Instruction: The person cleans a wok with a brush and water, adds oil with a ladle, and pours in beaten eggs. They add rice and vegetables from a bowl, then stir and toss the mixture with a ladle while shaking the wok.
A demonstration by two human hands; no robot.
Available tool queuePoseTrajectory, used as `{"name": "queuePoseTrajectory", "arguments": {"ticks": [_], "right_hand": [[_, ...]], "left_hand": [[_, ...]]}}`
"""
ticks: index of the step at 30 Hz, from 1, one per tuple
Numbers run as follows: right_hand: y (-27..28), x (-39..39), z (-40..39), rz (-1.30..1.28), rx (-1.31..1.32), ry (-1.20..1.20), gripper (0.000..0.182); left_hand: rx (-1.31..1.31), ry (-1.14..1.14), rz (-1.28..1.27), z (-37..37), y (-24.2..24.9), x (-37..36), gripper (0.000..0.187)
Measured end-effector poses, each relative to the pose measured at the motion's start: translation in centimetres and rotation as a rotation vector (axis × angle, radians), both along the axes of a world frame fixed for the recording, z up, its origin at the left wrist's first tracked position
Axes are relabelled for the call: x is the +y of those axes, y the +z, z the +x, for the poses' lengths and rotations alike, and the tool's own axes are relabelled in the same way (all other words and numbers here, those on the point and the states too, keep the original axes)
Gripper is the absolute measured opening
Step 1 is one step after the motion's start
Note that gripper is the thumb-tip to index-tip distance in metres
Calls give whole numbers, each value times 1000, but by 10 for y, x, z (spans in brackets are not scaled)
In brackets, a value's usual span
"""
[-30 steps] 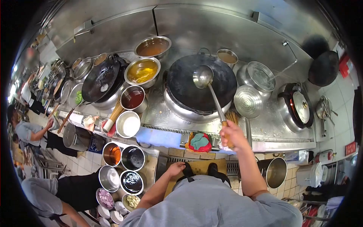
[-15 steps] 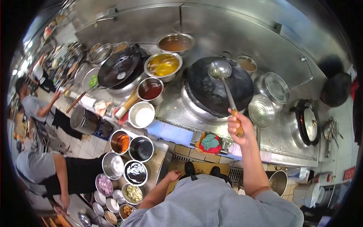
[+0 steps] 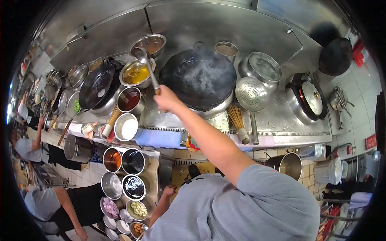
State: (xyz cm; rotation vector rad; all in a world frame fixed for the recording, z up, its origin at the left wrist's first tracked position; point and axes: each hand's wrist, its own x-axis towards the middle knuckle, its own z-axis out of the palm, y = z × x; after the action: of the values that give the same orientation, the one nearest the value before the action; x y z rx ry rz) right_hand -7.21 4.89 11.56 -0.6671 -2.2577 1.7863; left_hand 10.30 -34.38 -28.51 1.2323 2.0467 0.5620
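My right hand (image 3: 167, 99) is closed round the handle of a ladle (image 3: 154, 79), arm stretched forward and left. The ladle's bowl overlaps the rim of a metal bowl of yellow oil (image 3: 136, 73). Right of it, steam rises from a large black wok (image 3: 197, 80) on the stove. Low beside my body, my left hand (image 3: 169, 190) hangs with its fingers curled in; nothing shows in it. Nearest my right hand on the left stands a pot of dark red liquid (image 3: 129, 99). A bowl of brownish liquid (image 3: 152, 43) stands behind the oil.
A perforated skimmer (image 3: 252, 94) and a bamboo brush (image 3: 238, 122) lie right of the wok. Farther left sits a second wok (image 3: 96, 85). Several seasoning containers, including a pot of dark sauce (image 3: 134, 187), fill the lower left. Another person (image 3: 64, 205) stands beside them.
My right hand has carried the ladle left from over the wok to the oil bowl. Steam now rises from the wok. The view has shifted, and a bamboo brush shows beside the skimmer.
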Motion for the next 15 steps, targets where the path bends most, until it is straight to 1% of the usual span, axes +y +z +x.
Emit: {"name": "queuePoseTrajectory", "arguments": {"ticks": [1, 2, 3, 4, 5, 6, 7, 8, 10, 11, 12, 13, 14, 15], "right_hand": [[0, 11, 19, 141, -8, 16, 32], [-1, 26, 45, 279, -18, 34, 41], [7, 38, 77, 399, -55, 29, 52], [30, 48, 110, 406, -119, 73, 60], [35, 60, 139, 453, -128, 58, 60], [35, 75, 164, 470, -133, 56, 60], [48, 87, 194, 512, -144, 61, 59], [64, 98, 223, 436, -154, 80, 58], [60, 124, 274, 659, -151, 77, 58], [46, 142, 300, 585, -111, 73, 57], [44, 146, 316, 433, -116, 48, 56], [43, 150, 332, 285, -118, 14, 56], [54, 148, 346, 65, -177, -34, 56], [34, 157, 356, -39, -121, -53, 54]], "left_hand": [[280, -146, 212, -6, -23, -12, 30], [280, -129, 207, 2, -14, -10, 30], [-49, 218, 113, 5, 5, 1, 29], [-221, 392, 60, 9, 12, 6, 29], [-381, 588, 25, 13, 20, 12, 29], [-427, 659, -2, 17, 21, 13, 29], [-451, 712, -10, 23, 26, 19, 30], [-475, 765, -16, 29, 31, 26, 30], [-704, 1106, -209, 45, 55, 41, 28], [-774, 1187, -183, 53, 34, 38, 26], [-771, 1226, -167, 65, 38, 44, 26], [-697, 1222, -171, 76, 44, 56, 27], [-626, 1224, -178, 88, 50, 63, 29], [-383, 945, -143, 96, 36, 64, 29]]}}
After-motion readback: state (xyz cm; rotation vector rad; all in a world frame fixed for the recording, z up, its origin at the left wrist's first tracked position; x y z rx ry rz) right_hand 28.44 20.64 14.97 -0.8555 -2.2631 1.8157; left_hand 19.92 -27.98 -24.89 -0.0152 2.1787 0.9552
